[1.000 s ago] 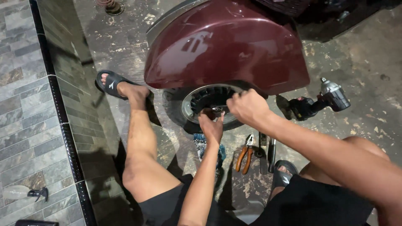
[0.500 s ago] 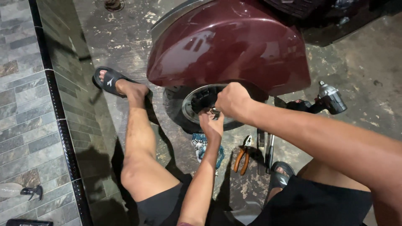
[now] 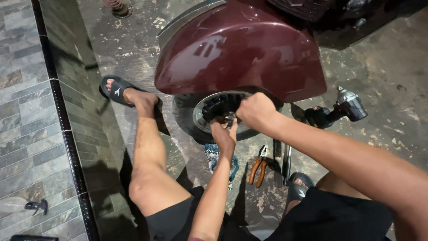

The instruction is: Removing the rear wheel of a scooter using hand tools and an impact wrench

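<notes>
A maroon scooter fender [image 3: 240, 49] covers a small wheel [image 3: 209, 111] with a black tyre and a silver hub. My left hand [image 3: 224, 136] reaches up to the hub's centre and pinches a small metal part there. My right hand [image 3: 255, 111] is closed in a fist right beside it at the hub, its fingers hidden from me. What it grips I cannot make out. Both hands touch at the middle of the wheel.
Orange-handled pliers [image 3: 257, 167] and dark hand tools [image 3: 281, 163] lie on the concrete below the wheel, next to a patterned cloth [image 3: 214, 156]. A cordless impact wrench [image 3: 341, 109] lies at the right. My legs in black sandals flank the wheel. A tiled wall [image 3: 40, 134] runs along the left.
My right hand has slid left and down from the wheel's upper right to its centre, meeting my left hand, which stayed at the hub. The view shifted slightly.
</notes>
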